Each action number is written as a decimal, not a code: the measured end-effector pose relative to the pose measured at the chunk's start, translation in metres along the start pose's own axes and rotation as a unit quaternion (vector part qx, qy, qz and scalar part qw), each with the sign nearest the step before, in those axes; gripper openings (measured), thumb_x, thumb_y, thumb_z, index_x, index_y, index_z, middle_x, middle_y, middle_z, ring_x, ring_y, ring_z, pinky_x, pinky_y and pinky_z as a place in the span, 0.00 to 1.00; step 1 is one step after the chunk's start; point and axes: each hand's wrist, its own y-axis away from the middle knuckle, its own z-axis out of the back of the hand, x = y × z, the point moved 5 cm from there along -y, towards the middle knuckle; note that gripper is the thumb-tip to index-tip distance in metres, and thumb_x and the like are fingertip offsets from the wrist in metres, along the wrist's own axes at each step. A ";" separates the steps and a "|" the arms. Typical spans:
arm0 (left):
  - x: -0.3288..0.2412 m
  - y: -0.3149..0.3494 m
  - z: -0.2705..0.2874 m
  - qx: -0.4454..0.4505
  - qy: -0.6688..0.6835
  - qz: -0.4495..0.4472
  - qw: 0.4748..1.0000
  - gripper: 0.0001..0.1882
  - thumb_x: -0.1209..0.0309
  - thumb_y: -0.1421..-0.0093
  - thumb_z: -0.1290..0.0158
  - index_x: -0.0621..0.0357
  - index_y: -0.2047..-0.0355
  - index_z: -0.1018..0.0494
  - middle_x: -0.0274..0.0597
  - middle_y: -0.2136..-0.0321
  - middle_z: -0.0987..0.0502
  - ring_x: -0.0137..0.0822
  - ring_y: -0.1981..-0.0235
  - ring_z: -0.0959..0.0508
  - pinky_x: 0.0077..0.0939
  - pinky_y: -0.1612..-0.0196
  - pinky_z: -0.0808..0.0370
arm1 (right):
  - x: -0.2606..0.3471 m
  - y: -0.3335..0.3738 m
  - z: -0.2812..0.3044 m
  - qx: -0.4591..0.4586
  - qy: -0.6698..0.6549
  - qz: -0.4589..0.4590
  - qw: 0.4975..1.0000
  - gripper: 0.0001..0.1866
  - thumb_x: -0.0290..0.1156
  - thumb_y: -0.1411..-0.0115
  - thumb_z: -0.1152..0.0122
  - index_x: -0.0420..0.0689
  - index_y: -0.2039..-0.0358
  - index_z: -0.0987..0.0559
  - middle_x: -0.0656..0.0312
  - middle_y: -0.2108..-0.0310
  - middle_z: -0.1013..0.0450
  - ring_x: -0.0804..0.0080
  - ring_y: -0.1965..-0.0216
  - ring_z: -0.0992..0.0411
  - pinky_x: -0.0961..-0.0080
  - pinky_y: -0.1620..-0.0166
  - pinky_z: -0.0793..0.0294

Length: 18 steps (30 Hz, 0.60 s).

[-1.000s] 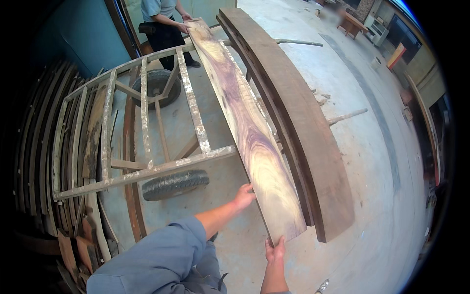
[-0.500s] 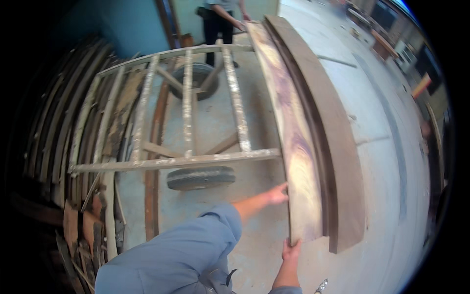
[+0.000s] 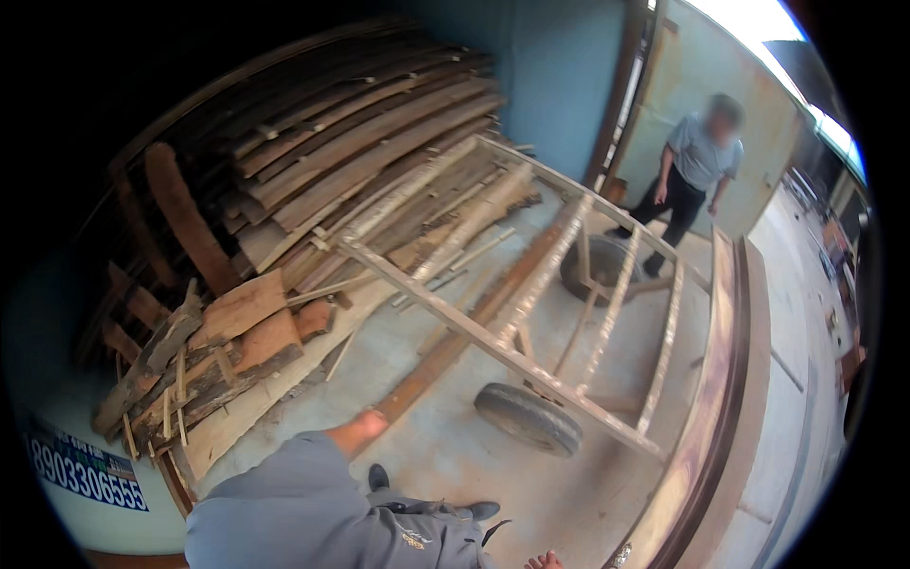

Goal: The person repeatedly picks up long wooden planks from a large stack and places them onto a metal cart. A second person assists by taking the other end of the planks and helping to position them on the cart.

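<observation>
A stack of long, rough brown wooden planks (image 3: 370,171) fills the upper left. Right of it, a ladder-like, white-spattered frame (image 3: 544,275) slants across the centre. At the right, a long plank of pale wood streaked with purple (image 3: 713,394) runs alongside a dark brown wooden slab (image 3: 755,379). A co-worker in a grey shirt (image 3: 700,156) stands at upper right, arms lowered. The left hand (image 3: 368,422), blurred, reaches forward at lower centre-left, above a reddish-brown beam (image 3: 417,387); whether its grip is open or closed I cannot tell. The right hand (image 3: 545,561) shows only fingers at the lower edge, left of the plank; its grip cannot be told either. Half a second ago both hands held the plank's near end; now both are off it, and the view has swung left.
</observation>
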 end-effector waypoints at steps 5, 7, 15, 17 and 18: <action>0.184 0.071 0.200 -0.175 0.181 0.069 0.965 0.12 0.64 0.37 0.44 0.58 0.61 0.18 0.40 0.74 0.21 0.37 0.77 0.25 0.39 0.72 0.26 | -0.038 0.000 -0.088 0.157 0.116 -0.017 0.981 0.35 0.45 0.30 0.40 0.42 0.30 0.39 0.44 0.38 0.30 0.44 0.41 0.26 0.47 0.52 0.17; 0.212 0.088 0.237 -0.177 0.229 0.111 0.951 0.12 0.64 0.36 0.45 0.56 0.57 0.19 0.41 0.69 0.20 0.40 0.74 0.23 0.40 0.71 0.24 | -0.056 0.022 -0.138 0.172 0.137 -0.051 0.974 0.36 0.47 0.31 0.40 0.43 0.30 0.39 0.46 0.38 0.29 0.46 0.45 0.24 0.48 0.54 0.18; 0.287 0.098 0.281 -0.139 0.423 0.174 0.878 0.22 0.63 0.36 0.43 0.58 0.44 0.26 0.45 0.57 0.21 0.46 0.59 0.19 0.44 0.61 0.21 | -0.109 0.074 -0.334 0.218 0.378 -0.120 0.892 0.34 0.46 0.31 0.40 0.42 0.32 0.36 0.47 0.39 0.31 0.49 0.48 0.24 0.51 0.51 0.20; 0.284 0.092 0.292 -0.154 0.461 0.144 0.862 0.23 0.64 0.36 0.43 0.58 0.42 0.27 0.46 0.56 0.21 0.47 0.59 0.19 0.45 0.60 0.21 | -0.111 0.058 -0.392 0.236 0.517 -0.099 0.817 0.35 0.46 0.29 0.43 0.36 0.31 0.38 0.37 0.33 0.37 0.34 0.38 0.31 0.48 0.39 0.23; 0.270 0.089 0.306 -0.162 0.480 0.124 0.853 0.23 0.64 0.36 0.42 0.58 0.42 0.27 0.46 0.55 0.21 0.48 0.58 0.19 0.45 0.60 0.21 | -0.109 0.048 -0.417 0.226 0.511 -0.077 0.826 0.34 0.44 0.30 0.41 0.33 0.34 0.35 0.36 0.35 0.35 0.33 0.41 0.29 0.47 0.41 0.23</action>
